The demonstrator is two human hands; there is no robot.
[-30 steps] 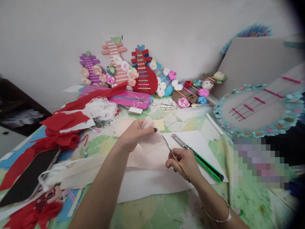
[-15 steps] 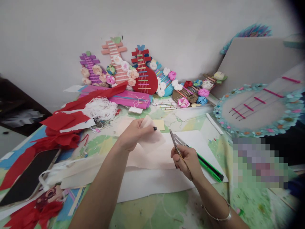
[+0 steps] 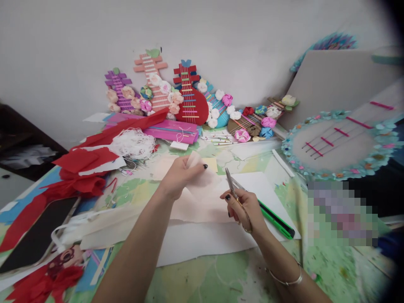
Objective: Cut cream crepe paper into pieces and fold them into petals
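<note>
Pinched in my left hand (image 3: pixel 180 176) is a thin, pale pink piece of crepe paper (image 3: pixel 202 179), its free edge pointing right. My right hand (image 3: pixel 244 207) grips a pair of scissors (image 3: pixel 232 185), fingers in the handle loops and blades pointing up and away, just right of the paper and apart from it. Beneath both hands lies a larger pale pink sheet (image 3: pixel 198 210) on top of white paper (image 3: pixel 205 244). Beside my right hand, a green utility knife (image 3: pixel 277 221) rests on the white paper, its front end hidden behind the hand.
Decorated lute-shaped crafts (image 3: pixel 192 103) lean along the wall. To the left lie red crepe paper (image 3: pixel 85 162), a tangle of white string (image 3: pixel 134 143) and a phone (image 3: pixel 38 235). A large flower-edged round craft (image 3: pixel 325 143) stands at the right. A yellow paper piece (image 3: pixel 211 164) lies behind my hands.
My right hand has turned slightly, and its fingers have shifted on the scissors. The paper in my left hand has moved a little; the left hand stays almost in place.
</note>
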